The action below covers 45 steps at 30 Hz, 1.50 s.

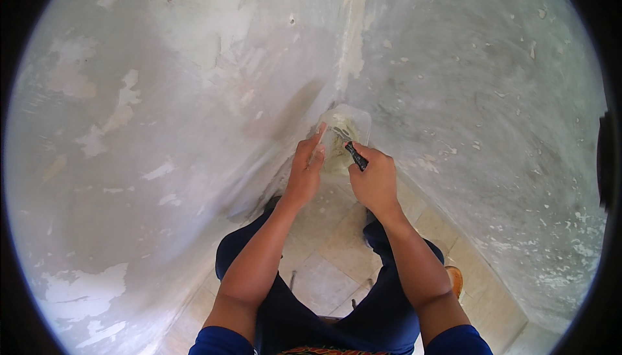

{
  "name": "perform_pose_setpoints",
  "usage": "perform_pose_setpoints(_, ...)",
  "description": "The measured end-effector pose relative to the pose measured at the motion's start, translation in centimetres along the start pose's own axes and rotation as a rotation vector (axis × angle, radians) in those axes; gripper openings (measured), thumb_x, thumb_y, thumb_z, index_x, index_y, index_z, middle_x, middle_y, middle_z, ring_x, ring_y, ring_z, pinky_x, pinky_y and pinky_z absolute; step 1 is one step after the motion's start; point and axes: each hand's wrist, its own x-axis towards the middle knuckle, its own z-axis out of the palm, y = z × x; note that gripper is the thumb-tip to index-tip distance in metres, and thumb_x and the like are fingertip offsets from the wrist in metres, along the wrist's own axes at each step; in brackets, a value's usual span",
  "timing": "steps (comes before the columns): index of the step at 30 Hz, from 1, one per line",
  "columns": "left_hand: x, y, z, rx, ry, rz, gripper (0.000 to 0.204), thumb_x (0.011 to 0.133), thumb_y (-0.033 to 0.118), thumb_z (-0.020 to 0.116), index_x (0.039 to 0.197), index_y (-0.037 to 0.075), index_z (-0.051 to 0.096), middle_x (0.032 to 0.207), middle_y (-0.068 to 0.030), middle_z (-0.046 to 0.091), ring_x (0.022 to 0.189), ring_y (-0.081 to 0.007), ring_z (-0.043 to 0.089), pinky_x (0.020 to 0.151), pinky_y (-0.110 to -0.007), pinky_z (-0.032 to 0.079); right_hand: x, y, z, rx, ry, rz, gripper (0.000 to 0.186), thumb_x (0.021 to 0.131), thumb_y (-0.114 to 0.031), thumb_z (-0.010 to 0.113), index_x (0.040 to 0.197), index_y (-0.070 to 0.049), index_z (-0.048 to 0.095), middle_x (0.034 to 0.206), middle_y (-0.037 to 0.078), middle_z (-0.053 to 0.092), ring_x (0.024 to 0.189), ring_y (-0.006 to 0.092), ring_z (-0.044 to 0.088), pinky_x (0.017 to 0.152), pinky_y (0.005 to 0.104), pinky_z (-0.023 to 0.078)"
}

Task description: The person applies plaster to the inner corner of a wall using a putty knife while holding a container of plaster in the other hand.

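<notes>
Between my hands, near the corner where two walls meet, is a whitish translucent plastic tub [360, 120] with a pale, wet-looking smear inside. My left hand [307, 168] is closed on the tub's left side, fingers stretched up along it and thumb nearer the inside. In the closed fist of my right hand [377, 180] is a black-handled tool [356, 156]. Its narrow metal end points up and left into the tub, against the pale material. The tip is partly covered by that material, so the exact kind of tool cannot be told.
Patchy grey plastered walls rise at left [129, 180] and right [479, 109], meeting just beyond the tub. Beneath me lies a beige tiled floor [317, 277]. My knees in dark trousers [382, 303] stand close on both sides. A tan shoe [456, 280] shows beside the right leg.
</notes>
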Motion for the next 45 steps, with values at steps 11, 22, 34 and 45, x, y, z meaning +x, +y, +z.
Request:
perform_pose_setpoints(11, 0.1, -0.1, -2.7, -0.021, 0.118, -0.079, 0.050, 0.113, 0.026, 0.048, 0.162, 0.021, 0.044, 0.148, -0.0148, 0.052, 0.139, -0.0269, 0.047, 0.122, -0.040, 0.030, -3.0, -3.8, -0.8, -0.183, -0.383, -0.037, 0.042, 0.082, -0.007, 0.065, 0.123, -0.008, 0.075, 0.101, 0.020, 0.071, 0.092, 0.0415, 0.071, 0.083, 0.0503, 0.057)
perform_pose_setpoints(22, -0.4, 0.7, -4.4, 0.124, 0.061, 0.062, 0.047, 0.111, 0.027, 0.053, 0.157, 0.018, 0.053, 0.143, -0.0148, 0.056, 0.135, -0.0276, 0.050, 0.120, -0.039, 0.033, 0.5, -0.9, -0.5, -0.235, -0.138, -0.103, 0.040, 0.085, -0.011, 0.070, 0.125, -0.009, 0.073, 0.095, 0.020, 0.071, 0.087, 0.0433, 0.070, 0.078, 0.0500, 0.056)
perform_pose_setpoints(34, -0.2, 0.9, -5.3, -0.228, 0.152, -0.038, 0.049, 0.112, 0.024, 0.049, 0.159, 0.010, 0.049, 0.160, -0.0147, 0.048, 0.149, -0.0249, 0.041, 0.124, -0.037, 0.027, -2.5, -2.5, -0.5, -0.009, -0.418, 0.124, 0.034, 0.090, -0.014, 0.068, 0.123, -0.005, 0.072, 0.085, 0.025, 0.069, 0.078, 0.0410, 0.069, 0.074, 0.0460, 0.054)
perform_pose_setpoints(45, 0.6, 1.6, -4.3, -0.229, 0.211, -0.078, 0.051, 0.112, 0.023, 0.047, 0.161, 0.010, 0.045, 0.167, -0.0127, 0.042, 0.156, -0.0254, 0.033, 0.128, -0.039, 0.022, -7.2, -1.0, 3.3, 0.569, -0.415, 0.742, 0.020, 0.100, -0.019, 0.064, 0.103, 0.000, 0.069, 0.071, 0.009, 0.063, 0.050, 0.0155, 0.054, 0.048, 0.0330, 0.041)
